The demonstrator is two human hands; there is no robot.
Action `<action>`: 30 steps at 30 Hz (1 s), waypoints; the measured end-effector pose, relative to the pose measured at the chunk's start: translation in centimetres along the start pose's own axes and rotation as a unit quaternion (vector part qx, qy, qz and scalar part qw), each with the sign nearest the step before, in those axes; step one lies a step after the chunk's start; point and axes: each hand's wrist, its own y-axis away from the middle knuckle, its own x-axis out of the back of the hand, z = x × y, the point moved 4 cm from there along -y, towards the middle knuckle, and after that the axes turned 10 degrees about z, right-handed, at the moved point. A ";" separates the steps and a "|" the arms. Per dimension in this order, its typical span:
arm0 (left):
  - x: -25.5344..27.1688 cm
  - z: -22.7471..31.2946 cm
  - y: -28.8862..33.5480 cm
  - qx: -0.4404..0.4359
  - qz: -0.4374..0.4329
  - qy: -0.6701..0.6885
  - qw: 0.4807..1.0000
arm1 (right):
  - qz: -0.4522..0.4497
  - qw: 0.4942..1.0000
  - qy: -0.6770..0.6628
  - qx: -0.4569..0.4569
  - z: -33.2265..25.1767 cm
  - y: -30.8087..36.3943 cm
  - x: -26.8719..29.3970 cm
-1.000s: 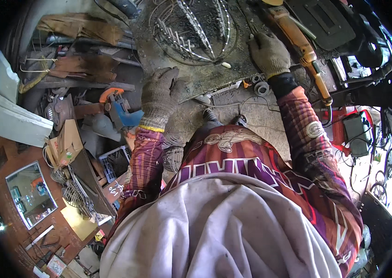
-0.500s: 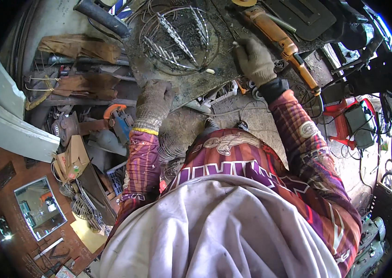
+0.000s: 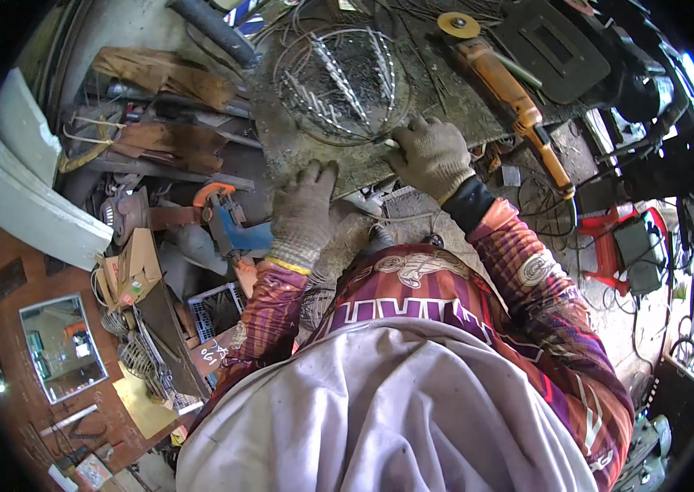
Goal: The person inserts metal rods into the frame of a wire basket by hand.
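Observation:
My left hand [image 3: 303,209], in a knitted grey-brown glove, is at the near edge of the dark metal-topped bench [image 3: 281,152]. Its fingers are stretched forward and slightly apart, with nothing visible in them. My right hand [image 3: 434,157], gloved alike, is over the bench's near right part. Thumb and fingers close around a small white chalk-like piece [image 3: 391,143], which still seems to rest on the bench. Just beyond lies a round wire ring [image 3: 390,90] with several toothed or coiled metal strips [image 3: 337,75] inside it.
An orange angle grinder [image 3: 507,86] with a yellow disc lies right of the ring, beside a dark welding mask [image 3: 556,49]. Pipes and brown sheets [image 3: 166,78] are stacked at left. A blue and orange tool [image 3: 236,225] stands below them. A red stool [image 3: 605,250] is at right.
My right hand has come nearer and to the left, onto the white piece. My left hand has uncurled its fingers. The view has shifted, so the bench appears slightly lower and farther right.

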 end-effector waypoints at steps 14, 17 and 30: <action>0.4 -1.3 1.0 0.018 0.092 0.199 0.975 | 0.057 0.978 -0.191 -0.065 -0.4 0.7 2.4; -0.9 -2.4 1.6 0.099 0.162 0.246 0.950 | 0.051 0.974 -0.211 -0.070 -0.5 1.3 2.1; -4.6 -4.0 -0.9 0.184 0.097 0.482 0.851 | 0.137 0.979 -0.099 -0.112 5.3 -0.7 1.9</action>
